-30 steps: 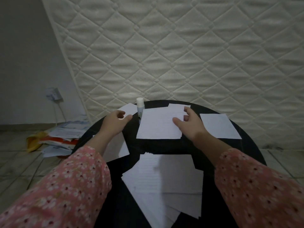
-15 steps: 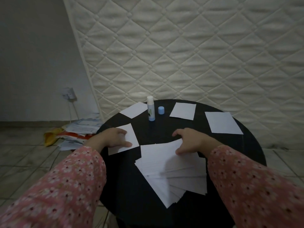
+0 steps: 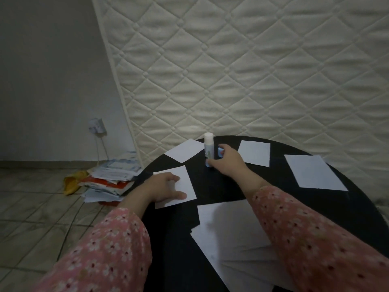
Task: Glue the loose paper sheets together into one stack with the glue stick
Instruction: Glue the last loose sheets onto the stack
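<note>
Left hand (image 3: 166, 189) flat on a small sheet (image 3: 181, 182) near the table's left edge, fingers spread and fairly straight, pinning rather than gripping. Right hand (image 3: 226, 163) reached across to the glue stick (image 3: 208, 149), fingers curled about its lower body; grasp looks real but is partly hidden behind the hand, so probably closed, not certain. Stick upright, white tip bare. Blue cap (image 3: 220, 151) just beside it, touching or half under the fingers.

Risks, left to right:
- Pinned sheet close to the rim; could slide off to the floor if the pressing hand lifts or drags.
- Stick could tip on the lift if caught low, smearing the dark top.
- Cap could get knocked away by the same reach.
- Fanned pile (image 3: 229, 234) near the body, under the right sleeve (image 3: 305, 234); could skew further when the arm pulls back.
- Far sheets (image 3: 254, 152) (image 3: 313, 173) well apart from the pile, easy to miss.

Surface: round black table (image 3: 210, 186), another loose sheet (image 3: 185, 150) at the back left. Room: tiled floor (image 3: 42, 207) at left, heap of papers (image 3: 109, 182) on it, wall socket (image 3: 95, 126) with cord above, quilted mattress (image 3: 252, 70) leaning behind. Dim light.
</note>
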